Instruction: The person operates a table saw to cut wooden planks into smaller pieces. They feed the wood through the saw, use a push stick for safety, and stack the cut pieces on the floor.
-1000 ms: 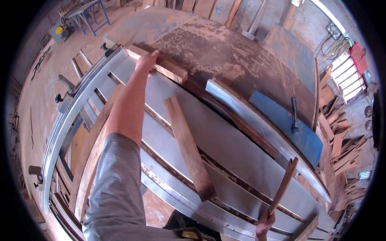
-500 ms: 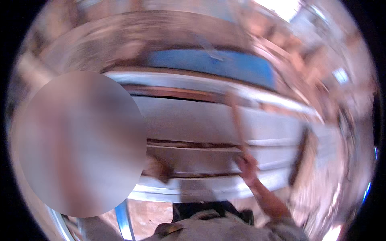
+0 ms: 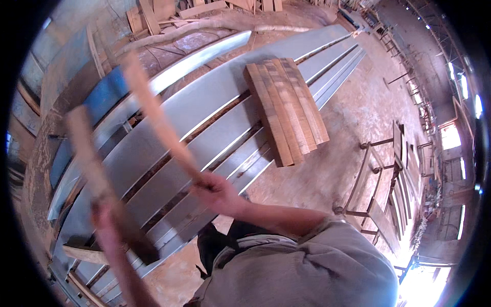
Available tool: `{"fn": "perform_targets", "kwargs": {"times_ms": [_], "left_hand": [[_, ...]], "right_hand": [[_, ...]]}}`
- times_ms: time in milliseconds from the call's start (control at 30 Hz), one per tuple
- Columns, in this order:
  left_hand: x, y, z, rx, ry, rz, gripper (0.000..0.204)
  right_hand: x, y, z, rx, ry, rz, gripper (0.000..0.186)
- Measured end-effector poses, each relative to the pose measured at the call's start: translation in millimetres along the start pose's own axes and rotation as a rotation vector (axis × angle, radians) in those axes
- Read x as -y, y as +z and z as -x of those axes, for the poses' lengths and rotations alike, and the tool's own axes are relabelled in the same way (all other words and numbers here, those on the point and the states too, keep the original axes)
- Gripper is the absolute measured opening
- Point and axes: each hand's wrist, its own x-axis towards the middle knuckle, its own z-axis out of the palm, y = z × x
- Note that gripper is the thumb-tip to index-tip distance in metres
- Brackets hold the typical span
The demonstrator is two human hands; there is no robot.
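My left hand [image 3: 107, 227] is closed on the edge of a thick, dull brown wooden board [image 3: 99, 169], which slants over the left part of a grey slotted metal bench [image 3: 230, 125]. My right hand [image 3: 220, 194] is closed round the lower end of a thin, paler wooden slat [image 3: 156, 112]. This slat tilts up and left over the bench, its far end blurred by motion. The two pieces are apart from each other. Beyond my right hand, a stack of wooden boards [image 3: 286, 107] lies across the bench.
A short wooden piece [image 3: 84, 254] lies on the bench's near left end. Behind the bench are a blue panel [image 3: 105, 94] and a large pale round-edged shape [image 3: 43, 138]. Wood offcuts [image 3: 199, 10] lean at the back. Metal racks [image 3: 378, 189] stand on the floor to the right.
The view has swung, bringing the stack of boards and the racks into sight. My right hand still grips the slat. Earlier blurring and a smeared disc hid my left hand.
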Motion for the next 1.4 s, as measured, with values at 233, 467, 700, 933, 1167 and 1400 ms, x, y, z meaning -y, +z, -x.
{"fn": "perform_targets", "kwargs": {"times_ms": [233,467,700,933,1167,1400], "left_hand": [[-178,301,80,0.557,-0.061,0.254,0.052],[-234,369,81,0.557,-0.182,0.165,0.059],[-252,381,79,0.533,-0.124,0.238,0.054],[-229,394,97,0.455,0.180,-0.336,0.052],[-198,412,135,0.600,0.320,-0.149,0.033],[-180,419,153,0.472,0.417,-0.223,0.039]], "right_hand": [[52,-264,59,-0.658,-0.189,0.120,0.009],[3,-380,139,-0.984,-0.036,0.056,0.015],[-55,-390,167,-1.035,0.056,-0.115,0.018],[-46,-393,135,-0.978,0.039,-0.088,0.014],[-26,-385,80,-0.729,-0.042,-0.112,0.022],[-20,-371,65,-0.798,-0.062,-0.184,0.016]]}}
